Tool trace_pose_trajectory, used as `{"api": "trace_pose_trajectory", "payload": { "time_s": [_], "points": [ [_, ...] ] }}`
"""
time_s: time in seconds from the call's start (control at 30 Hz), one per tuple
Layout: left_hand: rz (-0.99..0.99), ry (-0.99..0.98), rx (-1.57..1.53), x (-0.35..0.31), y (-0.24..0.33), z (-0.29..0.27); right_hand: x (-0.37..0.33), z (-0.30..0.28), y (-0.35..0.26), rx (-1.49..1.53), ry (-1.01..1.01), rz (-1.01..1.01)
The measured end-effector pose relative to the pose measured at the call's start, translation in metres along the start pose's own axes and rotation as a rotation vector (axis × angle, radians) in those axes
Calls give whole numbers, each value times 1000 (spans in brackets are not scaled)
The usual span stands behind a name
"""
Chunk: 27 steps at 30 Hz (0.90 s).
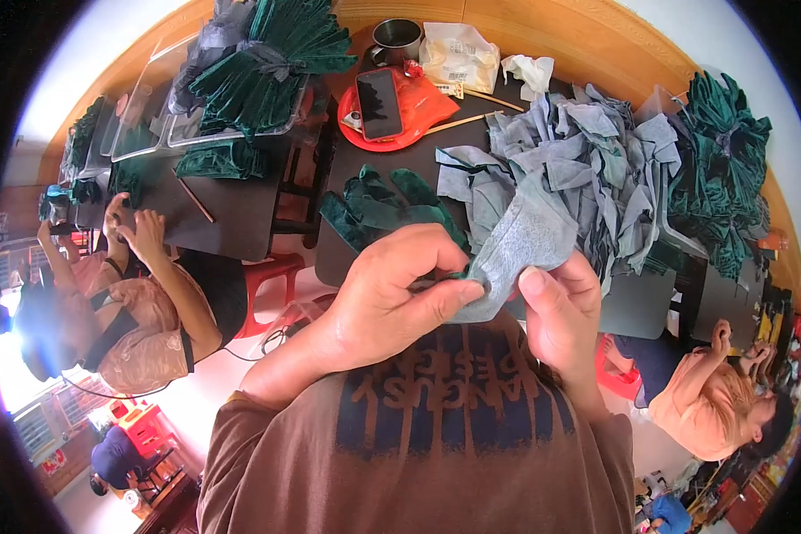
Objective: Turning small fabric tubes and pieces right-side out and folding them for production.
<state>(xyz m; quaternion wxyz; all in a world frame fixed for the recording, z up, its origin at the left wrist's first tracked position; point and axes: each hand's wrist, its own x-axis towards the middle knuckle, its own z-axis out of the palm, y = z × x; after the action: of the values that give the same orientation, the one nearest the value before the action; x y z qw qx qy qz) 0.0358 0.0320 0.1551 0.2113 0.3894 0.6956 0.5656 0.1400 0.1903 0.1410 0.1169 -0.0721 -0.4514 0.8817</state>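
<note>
Both my hands are over the near edge of the dark table, holding a small sewn piece of grey fabric [529, 231] between them. My left hand [387, 289] pinches its lower left edge between thumb and fingers, where a bit of dark green shows. On the other side, the thumb and fingers of my right hand [562, 298] grip its lower right part. Several green velvet pieces [378, 203] lie just beyond my left hand. A loose heap of similar grey fabric pieces [596, 173], some with green edges, spreads beyond my right hand.
A phone [379, 105] rests on a red plate [365, 142], near sticks [461, 123], a metal cup [396, 37] and a packet [458, 55]. Tied green bundles stand left [276, 60] and right [721, 147]. People work at the left [156, 311] and right [707, 400].
</note>
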Motion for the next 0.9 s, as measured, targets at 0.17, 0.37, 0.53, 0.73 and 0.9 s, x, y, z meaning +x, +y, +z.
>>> {"api": "trace_pose_trajectory", "payload": {
  "time_s": [0.17,0.37,0.53,0.73,0.9],
  "points": [
    [79,90,22,1,-5,5,2,0,6,-87,3,55],
    [-35,158,19,-3,-7,10,4,2,11,-192,197,-57],
    [27,202,84,-3,-11,12,2,12,3,-445,-4,35],
    [58,-7,114,-1,-13,7,2,11,0,-325,-1,245],
    [-54,-59,-68,-5,-12,3,3,7,3,-285,-20,277]
  ]
}}
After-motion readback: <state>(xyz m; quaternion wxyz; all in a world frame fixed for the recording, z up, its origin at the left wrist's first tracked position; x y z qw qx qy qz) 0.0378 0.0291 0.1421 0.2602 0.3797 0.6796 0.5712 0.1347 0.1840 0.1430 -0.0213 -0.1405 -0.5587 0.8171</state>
